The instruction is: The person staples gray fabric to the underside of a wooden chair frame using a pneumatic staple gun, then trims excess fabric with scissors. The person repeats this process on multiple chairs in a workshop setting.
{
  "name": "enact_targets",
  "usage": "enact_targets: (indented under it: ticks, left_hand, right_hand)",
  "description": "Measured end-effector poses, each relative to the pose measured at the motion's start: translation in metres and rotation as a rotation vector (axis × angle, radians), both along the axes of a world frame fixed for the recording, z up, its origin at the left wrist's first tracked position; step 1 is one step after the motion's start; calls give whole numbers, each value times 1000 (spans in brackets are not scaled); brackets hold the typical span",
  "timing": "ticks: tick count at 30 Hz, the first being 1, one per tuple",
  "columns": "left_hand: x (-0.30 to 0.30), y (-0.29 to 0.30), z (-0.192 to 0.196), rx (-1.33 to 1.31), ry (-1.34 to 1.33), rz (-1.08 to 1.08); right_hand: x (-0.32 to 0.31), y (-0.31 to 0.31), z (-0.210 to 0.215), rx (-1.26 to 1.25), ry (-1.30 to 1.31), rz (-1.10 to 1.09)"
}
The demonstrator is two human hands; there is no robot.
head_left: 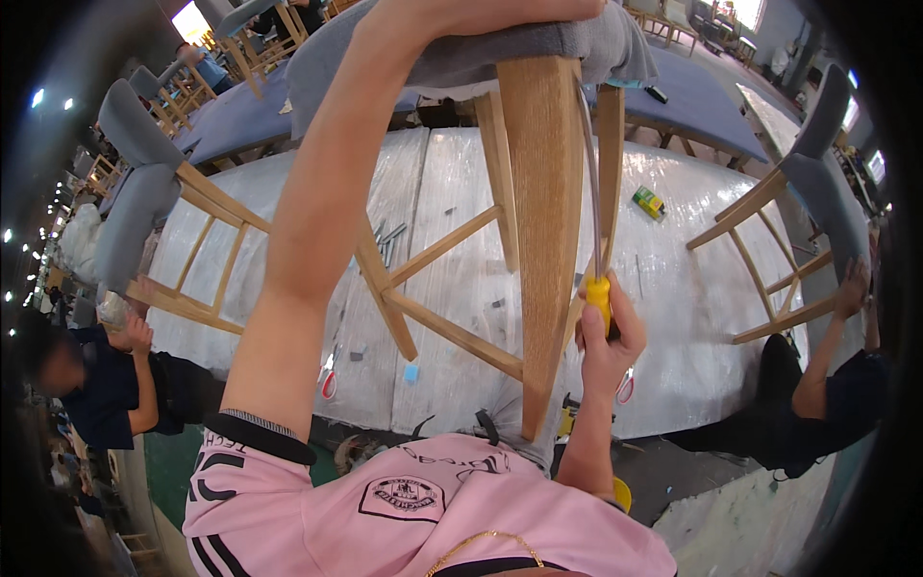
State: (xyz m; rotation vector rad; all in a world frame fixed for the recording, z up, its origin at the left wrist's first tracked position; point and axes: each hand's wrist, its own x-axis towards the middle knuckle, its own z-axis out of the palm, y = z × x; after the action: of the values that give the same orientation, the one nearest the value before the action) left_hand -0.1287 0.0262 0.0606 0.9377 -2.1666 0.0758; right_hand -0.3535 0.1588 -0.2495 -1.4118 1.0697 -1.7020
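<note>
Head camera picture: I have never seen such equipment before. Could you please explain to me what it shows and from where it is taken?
There is no machine working here, only a person's bare hands. The single picture comes from a wide fisheye camera worn on that person's head, looking down, so straight edges bend near the rim. The left hand lies across the grey seat of a wooden chair. The right hand grips a yellow-handled screwdriver, its shaft pointing up beside a leg. Below is a table covered with shiny film, bearing red-handled scissors and a green-and-yellow packet. Other people are at both sides.
</note>
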Motion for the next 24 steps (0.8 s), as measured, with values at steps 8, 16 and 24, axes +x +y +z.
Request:
enact_targets:
  ticks: [8, 16, 24]
  left_hand:
    - [-32, -12, 5, -30, -64, 142]
    - [-43, -19, 11, -58, -100, 105]
    - [-49, -3, 11, 2, -113, 130]
  right_hand:
    - [-34, 56, 31, -44, -45, 18]
    - [-27, 45, 62, -251, 411, -184]
    - [-17, 28, 65, -289, 411, -314]
